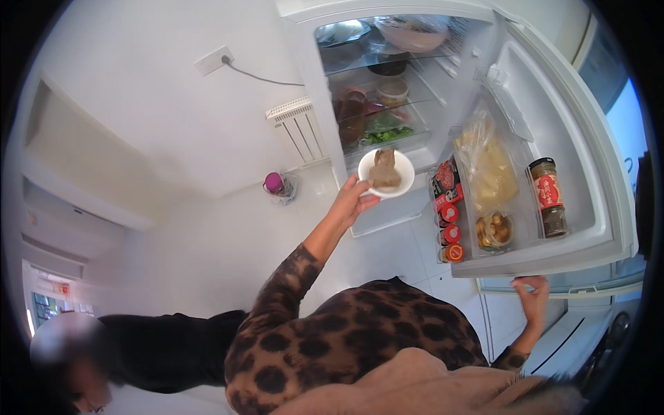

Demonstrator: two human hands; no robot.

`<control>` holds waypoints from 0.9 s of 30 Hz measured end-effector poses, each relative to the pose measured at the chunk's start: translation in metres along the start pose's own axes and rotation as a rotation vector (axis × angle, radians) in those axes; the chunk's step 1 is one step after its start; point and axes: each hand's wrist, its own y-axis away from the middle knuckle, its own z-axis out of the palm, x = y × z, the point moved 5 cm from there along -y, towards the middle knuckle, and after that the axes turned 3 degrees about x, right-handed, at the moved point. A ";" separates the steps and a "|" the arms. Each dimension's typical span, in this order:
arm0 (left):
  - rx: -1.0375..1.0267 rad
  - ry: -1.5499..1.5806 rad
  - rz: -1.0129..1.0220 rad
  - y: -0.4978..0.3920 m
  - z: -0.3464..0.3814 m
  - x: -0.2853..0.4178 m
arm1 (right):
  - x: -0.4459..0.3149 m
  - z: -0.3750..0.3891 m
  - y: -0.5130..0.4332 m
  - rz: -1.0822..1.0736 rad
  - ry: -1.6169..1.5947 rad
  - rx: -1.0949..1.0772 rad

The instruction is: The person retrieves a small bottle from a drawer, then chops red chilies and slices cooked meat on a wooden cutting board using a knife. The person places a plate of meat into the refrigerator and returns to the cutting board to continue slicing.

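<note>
My left hand point(355, 199) grips the rim of a white bowl point(407, 174) just in front of the open refrigerator. A brown piece of food point(385, 174) lies in the bowl, with my thumb close to it. My right hand point(533, 295) is at the lower edge of the refrigerator door point(544, 267), its fingertips touching or close to that edge. The glass shelves inside hold a pink bowl under plastic film point(412, 33), a round lidded container point(392, 91) and green vegetables point(388, 136).
Door racks hold a glass jar point(549, 197), a bagged yellowish food point(485, 166) and several red-lidded jars point(451, 234). A radiator point(298, 132) and a purple-lidded container point(275, 182) are left of the refrigerator. A person in black point(171, 350) is at the lower left.
</note>
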 end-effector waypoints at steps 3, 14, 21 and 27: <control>0.021 0.029 0.063 -0.048 -0.015 0.021 | 0.018 0.001 0.002 -0.044 -0.067 0.083; 0.310 0.094 0.275 -0.244 -0.049 0.128 | 0.020 0.005 0.004 0.013 -0.042 0.167; 0.491 0.134 0.215 -0.295 -0.053 0.147 | -0.025 -0.002 0.014 -0.042 -0.049 0.104; 0.459 0.043 0.277 -0.267 -0.022 0.140 | -0.050 -0.004 0.010 -0.175 -0.015 -0.019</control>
